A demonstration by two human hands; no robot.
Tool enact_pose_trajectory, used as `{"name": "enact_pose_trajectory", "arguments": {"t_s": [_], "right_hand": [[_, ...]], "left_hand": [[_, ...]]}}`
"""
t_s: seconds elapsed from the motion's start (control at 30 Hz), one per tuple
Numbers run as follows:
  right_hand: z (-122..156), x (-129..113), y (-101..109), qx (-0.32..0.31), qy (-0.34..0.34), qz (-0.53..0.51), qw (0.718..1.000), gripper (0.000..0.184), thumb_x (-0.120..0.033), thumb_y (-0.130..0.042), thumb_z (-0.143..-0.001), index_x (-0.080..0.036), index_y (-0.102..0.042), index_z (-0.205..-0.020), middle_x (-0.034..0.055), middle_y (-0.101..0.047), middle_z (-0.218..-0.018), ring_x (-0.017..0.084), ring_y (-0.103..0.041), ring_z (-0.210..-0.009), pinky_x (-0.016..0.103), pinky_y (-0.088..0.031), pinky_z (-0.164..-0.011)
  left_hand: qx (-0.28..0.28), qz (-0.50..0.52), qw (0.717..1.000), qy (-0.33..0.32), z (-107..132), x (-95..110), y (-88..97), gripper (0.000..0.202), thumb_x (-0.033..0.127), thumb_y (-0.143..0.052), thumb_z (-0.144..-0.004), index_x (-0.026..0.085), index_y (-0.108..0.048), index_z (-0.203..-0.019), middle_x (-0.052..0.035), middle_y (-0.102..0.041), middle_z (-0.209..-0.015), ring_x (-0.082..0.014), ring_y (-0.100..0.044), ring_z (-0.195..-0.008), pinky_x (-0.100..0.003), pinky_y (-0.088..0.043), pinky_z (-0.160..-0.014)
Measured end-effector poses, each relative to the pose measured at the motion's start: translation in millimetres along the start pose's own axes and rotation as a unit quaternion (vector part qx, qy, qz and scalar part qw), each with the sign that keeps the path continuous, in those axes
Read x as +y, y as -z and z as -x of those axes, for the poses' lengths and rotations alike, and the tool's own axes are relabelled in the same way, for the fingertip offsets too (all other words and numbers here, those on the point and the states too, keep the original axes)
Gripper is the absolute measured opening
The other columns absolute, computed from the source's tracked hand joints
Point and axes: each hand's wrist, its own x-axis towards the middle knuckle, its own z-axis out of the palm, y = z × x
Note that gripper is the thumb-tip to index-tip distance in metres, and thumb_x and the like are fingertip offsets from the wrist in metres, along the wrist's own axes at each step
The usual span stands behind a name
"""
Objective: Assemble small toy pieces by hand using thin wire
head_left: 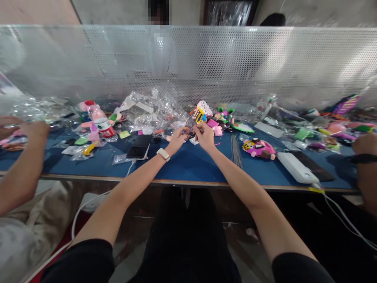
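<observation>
Your left hand [176, 140] and right hand [205, 136] curl partly closed; I cannot tell what they hold. From them, one white scrap [193, 141] lies at six o'clock, one wire bundle [236, 151] at four.

Small dark piece [191, 132], held between left hand [176, 140] and right hand [205, 136], shape too small to tell

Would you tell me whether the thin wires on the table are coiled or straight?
Straight: the thin wires lie lengthwise, side by side, on the blue tabletop.
</observation>
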Motion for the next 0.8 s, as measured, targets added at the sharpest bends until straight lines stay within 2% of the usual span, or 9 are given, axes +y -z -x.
{"name": "enact_pose_trajectory", "arguments": {"t_s": [0.07, 0.17, 0.23, 0.33, 0.47, 0.63, 0.7, 0.8], "right_hand": [[1.6, -1.2, 0.1, 0.009, 0.014, 0.043, 0.999, 0.035, -0.056, -0.065, -0.099, -0.023, -0.061, -0.09, 0.0022, -0.071, -0.078, 0.013, -0.058, -0.048, 0.031, -0.05, -0.053], [3.8, -2.0, -1.4, 0.023, 0.023, 0.092, 0.995, 0.024, -0.044, -0.063, -0.1, -0.022, -0.064, -0.091, 0.0035, -0.073, -0.078, 0.017, -0.064, -0.058, 0.032, -0.054, -0.063], [4.5, -2.4, -2.7, 0.038, 0.025, 0.111, 0.993, 0.021, -0.039, -0.062, -0.1, -0.022, -0.064, -0.09, 0.005, -0.074, -0.081, 0.019, -0.069, -0.068, 0.033, -0.055, -0.068], [4.6, -2.7, -3.6, 0.054, 0.029, 0.138, 0.989, 0.017, -0.034, -0.063, -0.1, -0.021, -0.064, -0.089, 0.0056, -0.074, -0.084, 0.021, -0.071, -0.075, 0.034, -0.055, -0.075], [3.9, -1.1, -2.9, 0.05, 0.029, 0.147, 0.987, 0.019, -0.037, -0.064, -0.099, -0.022, -0.065, -0.087, 0.0056, -0.074, -0.082, 0.022, -0.07, -0.076, 0.036, -0.055, -0.077], [3.6, 2.6, -1.8, 0.023, 0.041, 0.138, 0.989, 0.025, -0.045, -0.064, -0.1, -0.024, -0.066, -0.085, 0.0061, -0.074, -0.083, 0.023, -0.068, -0.077, 0.037, -0.054, -0.076], [3.5, 3.2, -1.4, 0.017, 0.044, 0.141, 0.989, 0.027, -0.047, -0.064, -0.1, -0.024, -0.065, -0.085, 0.0057, -0.074, -0.083, 0.023, -0.068, -0.077, 0.037, -0.054, -0.076], [2.7, 3.3, -0.8, 0.012, 0.047, 0.141, 0.989, 0.027, -0.048, -0.063, -0.101, -0.024, -0.065, -0.086, 0.0054, -0.073, -0.082, 0.023, -0.067, -0.076, 0.037, -0.053, -0.077]], "left_hand": [[0.029, -0.124, 0.987, -0.101, 2.2, 3.5, 0.5, 0.028, 0.014, -0.065, -0.082, 0.019, -0.069, -0.11, -0.0104, -0.067, -0.118, -0.0229, -0.066, -0.101, -0.04, -0.058, -0.09], [0.07, -0.272, 0.938, -0.205, 6.9, 10.4, -0.5, 0.021, 0.019, -0.07, -0.09, 0.019, -0.069, -0.111, -0.014, -0.061, -0.125, -0.0284, -0.062, -0.119, -0.048, -0.054, -0.109], [0.083, -0.331, 0.912, -0.227, 9.5, 13.7, -2.3, 0.013, 0.021, -0.07, -0.094, 0.02, -0.07, -0.106, -0.0148, -0.06, -0.13, -0.0302, -0.06, -0.124, -0.051, -0.051, -0.114], [0.056, -0.373, 0.897, -0.229, 11.4, 14.6, -6.1, 0.004, 0.022, -0.069, -0.095, 0.021, -0.073, -0.097, -0.014, -0.059, -0.137, -0.0317, -0.058, -0.126, -0.056, -0.047, -0.117], [0.022, -0.344, 0.915, -0.21, 10.3, 11.6, -10.6, 0.011, 0.02, -0.066, -0.096, 0.02, -0.075, -0.09, -0.0149, -0.06, -0.136, -0.0333, -0.055, -0.13, -0.056, -0.045, -0.118], [0.023, -0.256, 0.953, -0.162, 5.6, 9.2, -11.1, 0.011, 0.013, -0.074, -0.084, 0.02, -0.07, -0.077, -0.0132, -0.064, -0.126, -0.0343, -0.055, -0.129, -0.058, -0.034, -0.124], [0.026, -0.207, 0.969, -0.135, 3.5, 9.3, -10.1, 0.012, 0.013, -0.073, -0.084, 0.02, -0.068, -0.076, -0.0112, -0.065, -0.12, -0.0319, -0.056, -0.127, -0.055, -0.033, -0.125], [0.043, -0.117, 0.988, -0.092, 0.2, 10.1, -7.6, 0.013, 0.016, -0.069, -0.087, 0.02, -0.066, -0.076, -0.0094, -0.065, -0.116, -0.0276, -0.059, -0.122, -0.047, -0.039, -0.119]]}}
